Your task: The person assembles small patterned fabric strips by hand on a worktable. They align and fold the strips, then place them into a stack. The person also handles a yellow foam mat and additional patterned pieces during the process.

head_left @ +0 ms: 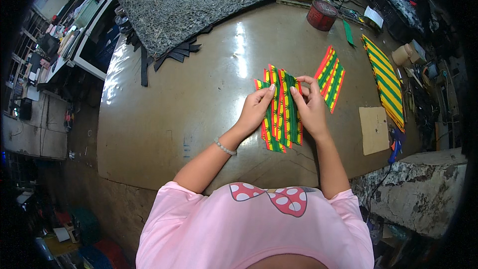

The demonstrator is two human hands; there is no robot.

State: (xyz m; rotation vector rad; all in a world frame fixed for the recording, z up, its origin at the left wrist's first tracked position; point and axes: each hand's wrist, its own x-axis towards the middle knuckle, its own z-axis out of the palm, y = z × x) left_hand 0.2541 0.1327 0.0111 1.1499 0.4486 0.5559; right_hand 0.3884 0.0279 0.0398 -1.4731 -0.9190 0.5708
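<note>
Between my hands I hold several patterned strips in red, yellow and green with dark leaf shapes, fanned out and overlapping above the table. My left hand grips their left side, thumb on top and fingers hidden beneath. At the right side my right hand has its thumb on the strips, with the fingers curled around the edge. Just beyond the right hand, more strips of the same pattern lie on the table with slanted ends.
A dark speckled slab covers the far left, black pieces poking from under it. On the right lie a green-and-yellow striped stack, a cardboard piece and a blue glue gun. A red tin stands at the back.
</note>
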